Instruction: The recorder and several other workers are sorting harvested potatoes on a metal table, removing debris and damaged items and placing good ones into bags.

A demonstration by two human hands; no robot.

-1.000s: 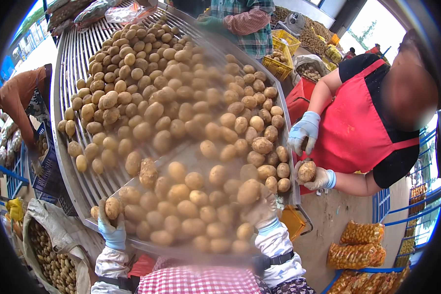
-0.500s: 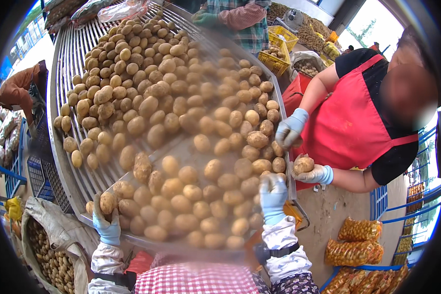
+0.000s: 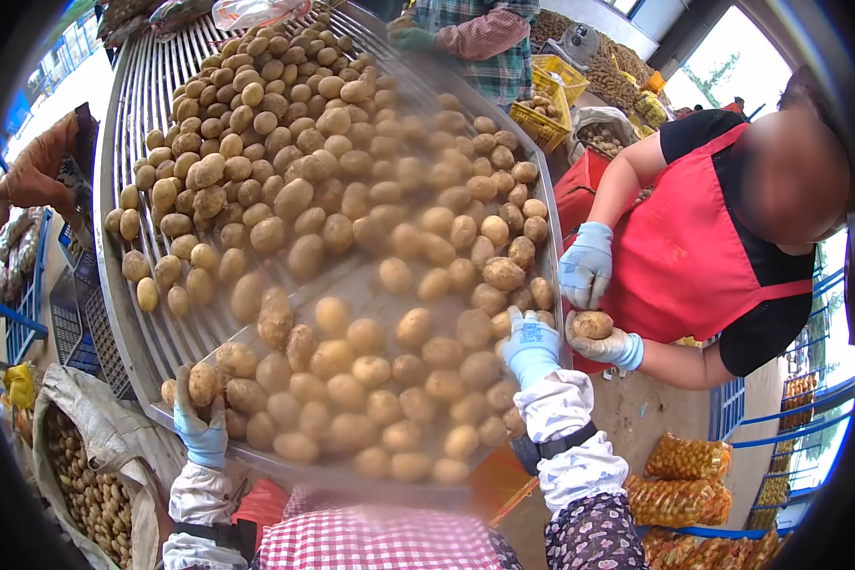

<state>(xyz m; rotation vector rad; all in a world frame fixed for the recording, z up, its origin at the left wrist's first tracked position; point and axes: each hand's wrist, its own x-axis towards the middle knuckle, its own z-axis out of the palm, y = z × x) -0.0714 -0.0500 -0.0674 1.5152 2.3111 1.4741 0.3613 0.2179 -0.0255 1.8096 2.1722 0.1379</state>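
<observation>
Potatoes (image 3: 256, 123) lie heaped across a slatted metal sorting table (image 3: 128, 313), with a nearer cluster on its flat part. At the near left corner my left hand (image 3: 199, 435), in a light blue glove, has its fingers and thumb around a potato (image 3: 202, 385). My right hand (image 3: 532, 350), gloved alike, reaches to the table's right edge. Its fingers are stretched out beside a potato (image 3: 542, 294) there, and I see nothing held in it. A smear blurs the middle of the view.
To the right, a co-worker in a red apron (image 3: 679, 256) holds a potato (image 3: 592, 325) in a gloved hand. Another person (image 3: 475, 47) stands at the far side. An open sack of potatoes (image 3: 85, 484) is at lower left; filled net bags (image 3: 684, 499) lie at lower right.
My right hand has moved up and slightly right along the table's edge. My left hand stays around its potato. The co-worker's upper hand has shifted right and down.
</observation>
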